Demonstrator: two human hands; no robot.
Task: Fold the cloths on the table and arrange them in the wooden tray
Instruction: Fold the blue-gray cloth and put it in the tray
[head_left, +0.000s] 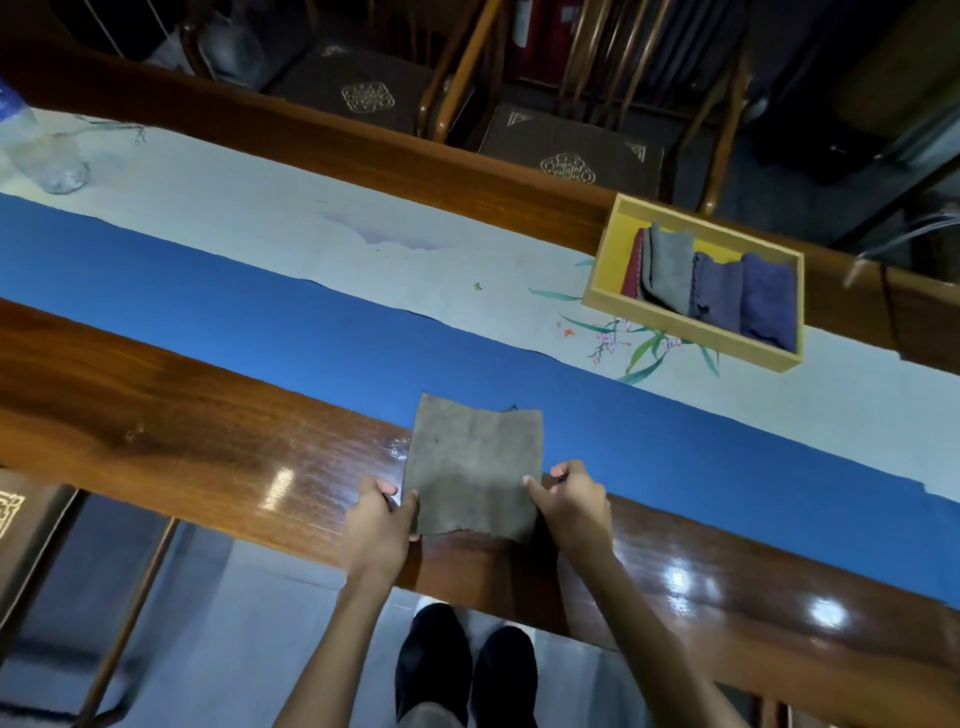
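A grey-brown cloth (475, 462) lies flat near the front edge of the wooden table (182, 415), its far part on the blue runner (260, 322). My left hand (382, 519) pinches its near left edge. At the near right edge my right hand (571, 506) pinches it too. The wooden tray (691, 332) with a yellow floor stands at the far right. In it lie several folded cloths side by side: a red one (634, 270), a grey one (670, 270), a purple-grey one (719, 293) and a blue-purple one (769, 304).
A clear plastic bottle (36, 150) lies on the pale painted runner (260, 218) at the far left. Wooden chairs with cushions (571, 150) stand beyond the table. My shoes (462, 670) show on the floor below the table's front edge.
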